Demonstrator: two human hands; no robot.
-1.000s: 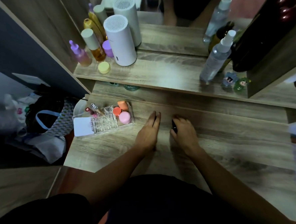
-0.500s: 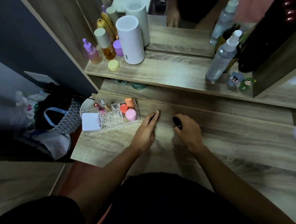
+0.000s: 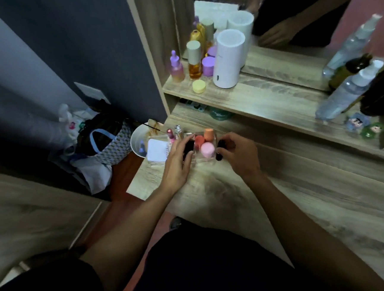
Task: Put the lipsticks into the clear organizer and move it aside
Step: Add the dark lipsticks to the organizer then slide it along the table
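1. Two hands work over the clear organizer [image 3: 182, 150], which sits at the far left edge of the wooden surface [image 3: 302, 201], just beside a white bowl [image 3: 139, 141].
2. The left hand [image 3: 178, 159] is closed narrowly round a dark lipstick [image 3: 187, 146], holding it over the organizer's slotted middle section.
3. The right hand [image 3: 238, 153] pinches a second dark lipstick [image 3: 219, 151] at the organizer's right end, next to the pink sponge [image 3: 208, 150] and two orange ones [image 3: 203, 138].
4. To do this step well, stand each tube upright and line it over one slot before letting go — a tilted tube could jam across the dividers.
5. Seat one tube at a time; the free hand can steady the light plastic wall so the box does not slide towards the edge.
6. Once both are in, grip the organizer by its two ends — not by the contents — to move it.
7. Hard to make out: the slots are covered by the left hand, so which are free cannot be told.
8. Motion blur softens both tubes; the left one is probably capped, though that is unclear.
9. A pink tube [image 3: 170, 133] and a glass vial [image 3: 178, 130] stand at the organizer's back.
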